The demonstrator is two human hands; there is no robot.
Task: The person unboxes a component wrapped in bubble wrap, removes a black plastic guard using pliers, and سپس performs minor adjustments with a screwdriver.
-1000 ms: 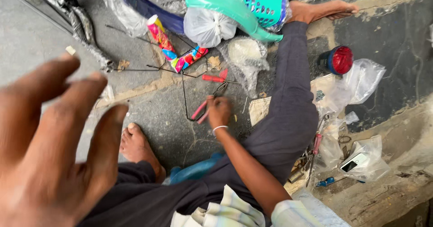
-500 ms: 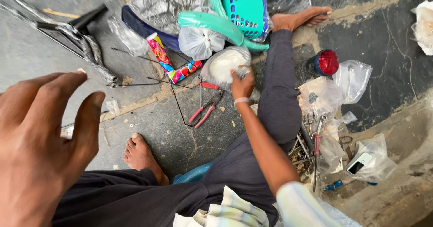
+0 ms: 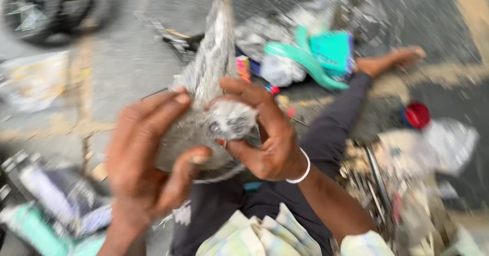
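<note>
Up close, both hands meet on a clear plastic bag (image 3: 214,108) held above the lap. Left hand (image 3: 147,159) cups it from the left, fingers curled; right hand (image 3: 265,134) pinches its bunched lower part, its top trailing upward.

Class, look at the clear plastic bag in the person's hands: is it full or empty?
Not empty: the bag bulges with a lump at the right hand; the left hand cups it. Contents: cannot tell, blurred.

2 hands (image 3: 147,174) grip 1 clear plastic bag (image 3: 209,78), with 1 teal basket (image 3: 331,50) and 1 red lid (image 3: 417,114) beyond.
</note>
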